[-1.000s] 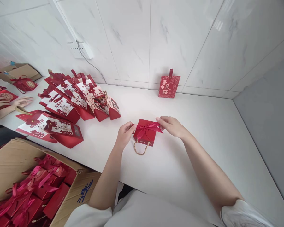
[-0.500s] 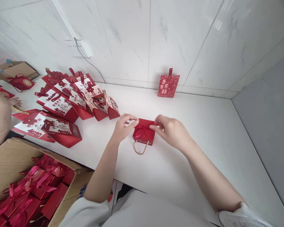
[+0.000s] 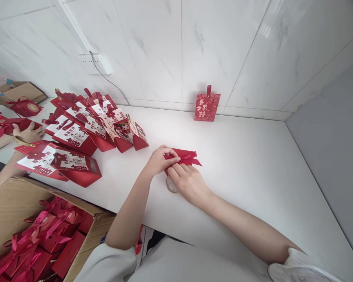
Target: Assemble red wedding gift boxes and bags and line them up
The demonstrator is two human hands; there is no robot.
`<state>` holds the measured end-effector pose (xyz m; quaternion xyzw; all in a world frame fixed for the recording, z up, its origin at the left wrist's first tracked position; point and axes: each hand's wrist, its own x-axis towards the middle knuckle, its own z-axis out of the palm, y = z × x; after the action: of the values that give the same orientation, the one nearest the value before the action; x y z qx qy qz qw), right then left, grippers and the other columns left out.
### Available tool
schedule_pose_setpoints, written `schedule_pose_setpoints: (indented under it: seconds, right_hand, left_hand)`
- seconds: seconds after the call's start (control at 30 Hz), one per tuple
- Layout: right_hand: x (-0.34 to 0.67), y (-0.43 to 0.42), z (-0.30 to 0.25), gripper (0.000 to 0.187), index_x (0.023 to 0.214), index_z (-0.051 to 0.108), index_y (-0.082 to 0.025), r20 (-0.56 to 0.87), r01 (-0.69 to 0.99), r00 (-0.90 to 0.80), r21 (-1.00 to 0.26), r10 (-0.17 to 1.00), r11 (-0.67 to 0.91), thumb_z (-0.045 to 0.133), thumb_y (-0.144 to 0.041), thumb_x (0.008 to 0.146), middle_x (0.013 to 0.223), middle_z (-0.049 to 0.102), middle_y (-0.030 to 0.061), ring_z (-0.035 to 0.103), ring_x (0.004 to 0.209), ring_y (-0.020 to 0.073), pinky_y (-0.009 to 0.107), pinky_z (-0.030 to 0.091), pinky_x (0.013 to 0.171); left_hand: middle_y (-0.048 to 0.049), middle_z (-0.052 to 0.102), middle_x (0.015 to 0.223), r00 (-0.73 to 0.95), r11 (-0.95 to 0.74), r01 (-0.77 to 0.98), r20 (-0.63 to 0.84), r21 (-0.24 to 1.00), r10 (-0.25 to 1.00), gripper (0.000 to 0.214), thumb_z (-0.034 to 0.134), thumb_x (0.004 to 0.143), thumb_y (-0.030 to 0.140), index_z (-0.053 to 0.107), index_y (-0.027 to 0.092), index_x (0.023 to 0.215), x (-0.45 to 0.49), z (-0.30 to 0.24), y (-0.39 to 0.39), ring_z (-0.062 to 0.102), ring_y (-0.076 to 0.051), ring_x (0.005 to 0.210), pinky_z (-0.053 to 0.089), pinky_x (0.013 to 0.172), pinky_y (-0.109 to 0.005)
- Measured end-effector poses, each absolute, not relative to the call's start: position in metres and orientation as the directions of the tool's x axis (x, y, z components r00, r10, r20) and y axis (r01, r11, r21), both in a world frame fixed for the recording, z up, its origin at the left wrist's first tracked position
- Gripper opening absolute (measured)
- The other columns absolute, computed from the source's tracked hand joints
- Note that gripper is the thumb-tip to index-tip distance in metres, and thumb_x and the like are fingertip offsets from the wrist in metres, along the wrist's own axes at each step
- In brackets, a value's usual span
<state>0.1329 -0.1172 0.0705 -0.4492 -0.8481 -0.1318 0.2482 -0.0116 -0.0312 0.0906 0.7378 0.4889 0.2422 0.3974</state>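
A small red gift box (image 3: 184,153) with a red ribbon bow (image 3: 188,158) and a gold cord handle (image 3: 168,187) lies on the white table (image 3: 241,168). My left hand (image 3: 160,159) pinches the ribbon at the box's left side. My right hand (image 3: 186,181) covers the front of the box, fingers closed on the bow's knot. Most of the box is hidden under both hands.
A pile of red and white gift bags (image 3: 85,129) lies at the left. One red bag (image 3: 206,106) stands against the tiled wall. A cardboard carton (image 3: 32,231) of red ribboned boxes sits at lower left. Another person's hand (image 3: 28,133) holds a red box at far left.
My right hand has moved from the box's right side across to its front, over the bow. My left hand closed in on the ribbon. The other person's hand shifted at far left.
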Motion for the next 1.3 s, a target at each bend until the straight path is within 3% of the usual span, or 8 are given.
schedule_pose_setpoints:
  seconds: [0.23, 0.43, 0.8, 1.0, 1.1, 1.17, 1.23, 1.3]
  right_hand:
    - [0.132, -0.114, 0.067, 0.019, 0.078, 0.057, -0.016, 0.562, 0.836, -0.446, -0.017, 0.697, 0.548, 0.047, -0.007, 0.091, 0.075, 0.056, 0.0041, 0.048, 0.066, 0.0171, 0.032, 0.032, 0.059]
    - [0.134, -0.115, 0.064, 0.021, 0.075, 0.057, -0.015, 0.634, 0.812, -0.461, 0.019, 0.621, 0.584, 0.046, -0.001, 0.087, 0.073, 0.056, 0.0037, 0.046, 0.066, 0.0171, 0.032, 0.031, 0.058]
    - [0.138, -0.109, 0.056, 0.019, 0.08, 0.056, -0.014, 0.65, 0.66, -0.639, 0.188, 0.412, 0.727, 0.046, -0.001, 0.09, 0.072, 0.051, 0.0021, 0.043, 0.064, 0.0152, 0.032, 0.032, 0.062]
    - [0.136, -0.107, 0.054, 0.02, 0.082, 0.056, -0.014, 0.618, 0.587, -0.69, 0.174, 0.376, 0.791, 0.044, 0.0, 0.091, 0.074, 0.053, 0.0022, 0.045, 0.064, 0.0147, 0.032, 0.036, 0.065]
    - [0.147, -0.105, 0.071, 0.015, 0.089, 0.058, -0.015, 0.604, 0.581, -0.656, 0.021, 0.453, 0.814, 0.045, -0.012, 0.096, 0.079, 0.06, 0.004, 0.053, 0.071, 0.0168, 0.032, 0.04, 0.069]
    - [0.163, -0.1, 0.086, 0.021, 0.098, 0.057, -0.017, 0.599, 0.651, -0.484, -0.24, 0.638, 0.72, 0.046, -0.035, 0.098, 0.089, 0.064, 0.0063, 0.058, 0.079, 0.0189, 0.032, 0.043, 0.071]
    - [0.184, -0.092, 0.096, 0.031, 0.101, 0.056, -0.018, 0.457, 0.743, -0.171, -0.522, 0.873, 0.419, 0.04, -0.044, 0.099, 0.092, 0.064, 0.0082, 0.06, 0.075, 0.0184, 0.031, 0.043, 0.066]
    - [0.204, -0.081, 0.098, 0.039, 0.095, 0.057, -0.019, 0.215, 0.76, 0.006, -0.636, 0.977, 0.136, 0.038, -0.053, 0.097, 0.095, 0.066, 0.0088, 0.059, 0.07, 0.0192, 0.031, 0.041, 0.061]
  left_hand:
    - [-0.0037, 0.059, 0.089, 0.392, -0.137, 0.468, -0.066, 0.873, 0.918, 0.035, 0.053, 0.088, 0.05, 0.072, 0.021, 0.081, -0.014, 0.085, -0.03, 0.059, -0.019, 0.089, 0.043, 0.087, -0.034]
    - [-0.0021, 0.061, 0.09, 0.379, -0.179, 0.553, -0.054, 0.813, 0.924, 0.022, 0.072, 0.073, 0.044, 0.07, 0.023, 0.079, -0.012, 0.085, -0.032, 0.059, -0.02, 0.087, 0.044, 0.085, -0.035]
    - [-0.0022, 0.063, 0.084, 0.287, -0.153, 0.559, -0.016, 0.815, 0.958, 0.015, 0.073, 0.071, 0.035, 0.07, 0.021, 0.074, -0.006, 0.076, -0.035, 0.061, -0.018, 0.082, 0.047, 0.082, -0.033]
    - [-0.0026, 0.063, 0.084, 0.303, -0.165, 0.558, -0.014, 0.814, 0.953, 0.016, 0.073, 0.071, 0.036, 0.071, 0.021, 0.074, -0.007, 0.076, -0.035, 0.062, -0.019, 0.082, 0.047, 0.082, -0.034]
    - [-0.0031, 0.062, 0.084, 0.3, -0.167, 0.563, -0.012, 0.81, 0.954, 0.017, 0.071, 0.072, 0.038, 0.071, 0.021, 0.076, -0.008, 0.075, -0.035, 0.061, -0.019, 0.083, 0.047, 0.082, -0.035]
    - [-0.0035, 0.062, 0.085, 0.294, -0.153, 0.555, -0.02, 0.818, 0.956, 0.019, 0.07, 0.073, 0.04, 0.071, 0.021, 0.078, -0.009, 0.074, -0.037, 0.061, -0.02, 0.084, 0.048, 0.081, -0.035]
    - [-0.0041, 0.062, 0.089, 0.287, -0.132, 0.531, -0.031, 0.837, 0.958, 0.022, 0.069, 0.074, 0.042, 0.071, 0.021, 0.081, -0.008, 0.074, -0.04, 0.062, -0.02, 0.084, 0.049, 0.079, -0.034]
    - [-0.0047, 0.061, 0.092, 0.282, -0.116, 0.51, -0.038, 0.852, 0.959, 0.023, 0.069, 0.075, 0.043, 0.07, 0.021, 0.082, -0.008, 0.074, -0.042, 0.062, -0.019, 0.083, 0.05, 0.078, -0.033]
